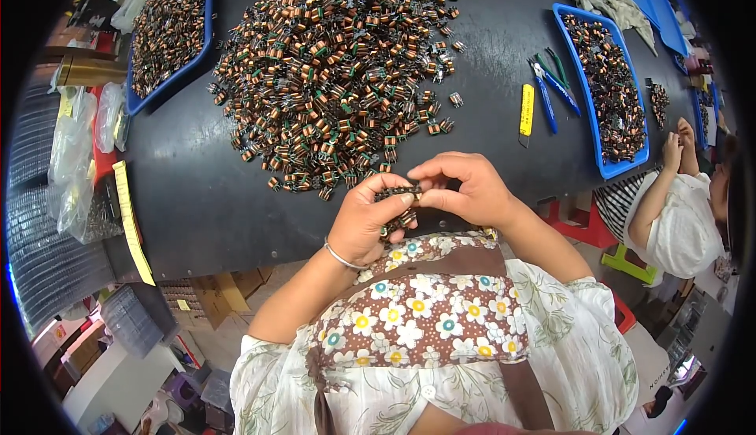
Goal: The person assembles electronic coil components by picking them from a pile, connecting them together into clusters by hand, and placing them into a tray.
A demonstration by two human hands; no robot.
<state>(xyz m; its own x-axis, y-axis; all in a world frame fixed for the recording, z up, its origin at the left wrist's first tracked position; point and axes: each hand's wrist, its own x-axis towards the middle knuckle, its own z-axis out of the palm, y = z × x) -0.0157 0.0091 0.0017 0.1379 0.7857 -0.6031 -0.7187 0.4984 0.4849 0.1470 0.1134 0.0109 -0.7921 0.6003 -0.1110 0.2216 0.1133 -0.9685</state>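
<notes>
My left hand (358, 221) is closed around several small wire-wound coils (404, 220) at the table's near edge, in front of my apron. Some of them poke out in a row between thumb and fingers. My right hand (471, 191) meets it from the right, with thumb and fingertips pinched on a coil at the end of that row; the fingers partly hide it. Just beyond both hands rises a big heap of coils (331, 81), copper-coloured with dark and green parts and thin metal legs.
Blue trays of coils flank the heap, one at far left (138, 105), one at right (605, 169). Between heap and right tray lie a yellow cutter knife (526, 112), blue-handled pliers (545, 96) and a green-handled tool (558, 65). A co-worker's hands (679, 145) are at far right.
</notes>
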